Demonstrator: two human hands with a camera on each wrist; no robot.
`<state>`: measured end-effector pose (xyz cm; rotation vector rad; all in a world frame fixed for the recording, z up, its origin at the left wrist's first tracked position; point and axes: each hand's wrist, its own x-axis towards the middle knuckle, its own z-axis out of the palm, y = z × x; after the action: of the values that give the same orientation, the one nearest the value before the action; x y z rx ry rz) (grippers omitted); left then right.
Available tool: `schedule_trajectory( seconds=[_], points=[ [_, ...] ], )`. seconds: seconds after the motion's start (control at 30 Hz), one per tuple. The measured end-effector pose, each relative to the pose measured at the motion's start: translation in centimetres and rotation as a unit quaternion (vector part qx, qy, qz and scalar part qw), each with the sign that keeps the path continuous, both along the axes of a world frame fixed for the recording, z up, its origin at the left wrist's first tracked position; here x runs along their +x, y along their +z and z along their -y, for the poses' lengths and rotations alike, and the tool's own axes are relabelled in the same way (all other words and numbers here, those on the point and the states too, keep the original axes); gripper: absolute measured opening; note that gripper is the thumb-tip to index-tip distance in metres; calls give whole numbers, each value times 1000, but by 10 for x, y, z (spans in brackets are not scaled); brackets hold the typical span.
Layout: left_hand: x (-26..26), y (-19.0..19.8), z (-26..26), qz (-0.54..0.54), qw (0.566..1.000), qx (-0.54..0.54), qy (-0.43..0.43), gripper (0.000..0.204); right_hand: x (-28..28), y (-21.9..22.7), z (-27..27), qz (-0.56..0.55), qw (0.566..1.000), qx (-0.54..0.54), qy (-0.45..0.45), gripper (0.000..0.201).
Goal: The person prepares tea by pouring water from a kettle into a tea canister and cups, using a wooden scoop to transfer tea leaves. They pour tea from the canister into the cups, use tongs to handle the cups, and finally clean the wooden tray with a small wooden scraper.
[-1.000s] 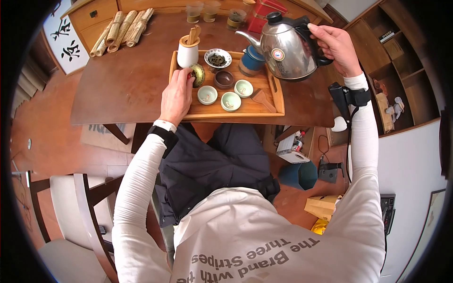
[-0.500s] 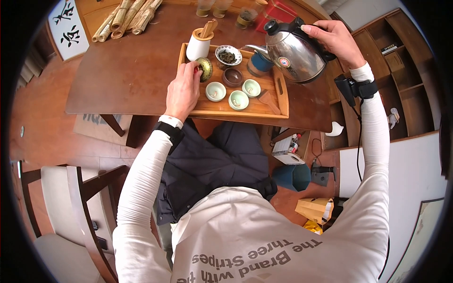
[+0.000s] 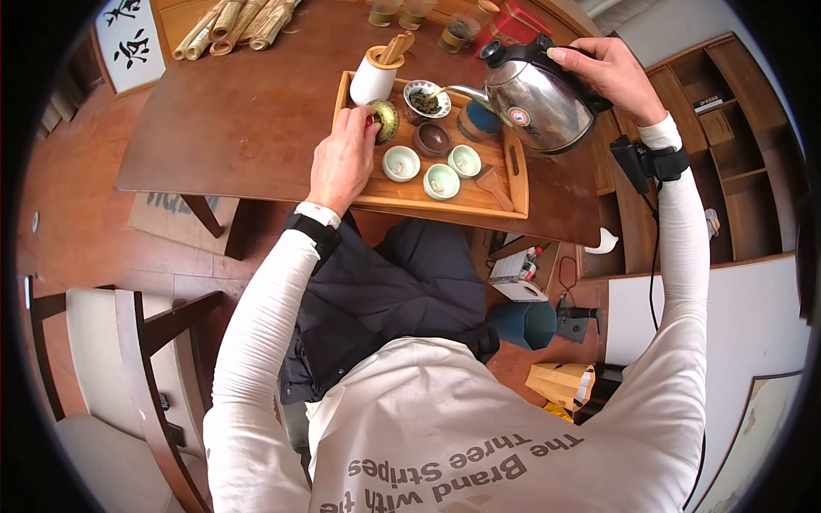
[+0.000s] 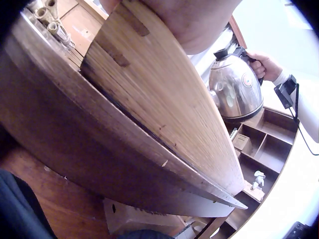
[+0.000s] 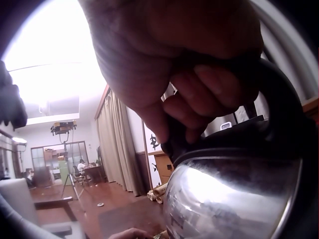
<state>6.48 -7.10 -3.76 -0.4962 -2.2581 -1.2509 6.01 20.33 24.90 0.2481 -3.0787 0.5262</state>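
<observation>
My right hand (image 3: 617, 79) grips the black handle of a steel electric kettle (image 3: 540, 107). The kettle tips to the left, its spout overlapping the rim of a patterned white bowl (image 3: 438, 107) that holds dark tea leaves. In the right wrist view, curled fingers (image 5: 199, 94) wrap the handle above the shiny kettle body. My left hand (image 3: 340, 167) pinches the red knob of a green-gold patterned lid (image 3: 387, 125), held on edge over the left of the wooden tray (image 3: 389, 203). Beside the lid sit a dark brown cup (image 3: 433, 141) and several pale green cups (image 3: 442, 181).
A white holder (image 3: 371, 83) with wooden tools stands at the tray's back left, a blue-banded jar (image 3: 479, 121) near the spout. A brush (image 3: 494, 188) lies at the tray's right. Bamboo rolls (image 3: 231, 24), glass cups and a red box (image 3: 510, 26) are farther back.
The kettle's spout has come down from above the blue-banded jar to the bowl of tea leaves, and the kettle tilts more. The left hand keeps holding the lid. The head view has shifted slightly.
</observation>
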Motion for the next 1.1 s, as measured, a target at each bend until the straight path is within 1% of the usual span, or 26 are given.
schedule_trajectory(
  seconds=[0.3, 0.4, 0.47, 0.6, 0.67, 0.77, 0.97, 1.1],
  points=[
    [-1, -3, 0, 1, 1000, -3, 1, 19, -2, 2, 1, -10, 1000, 5, 5, 54],
    [-2, -3, 0, -2, 1000, -2, 2, 19, -2, 3, -3, -12, 1000, 25, 0, 54],
    [-2, -3, 0, -2, 1000, -5, 2, 19, -5, -1, -11, -34, 998, 47, 19, 52],
    [-1, -2, 0, 1, 1000, -7, 2, 20, -3, 0, -9, -23, 998, 49, 19, 51],
    [-1, -2, 0, 0, 1000, -7, 3, 20, -3, 0, -8, -2, 999, 33, 31, 52],
    [-1, -2, 0, 0, 1000, -10, 3, 20, -2, 1, 1, -16, 999, 39, 27, 55],
    [-1, -2, 0, 0, 1000, -13, 5, 20, -4, -1, 5, -50, 997, 40, 31, 56],
    [-1, -2, 0, -6, 1000, -8, 5, 19, -9, 0, -4, -34, 998, 35, 43, 56]
  ],
)
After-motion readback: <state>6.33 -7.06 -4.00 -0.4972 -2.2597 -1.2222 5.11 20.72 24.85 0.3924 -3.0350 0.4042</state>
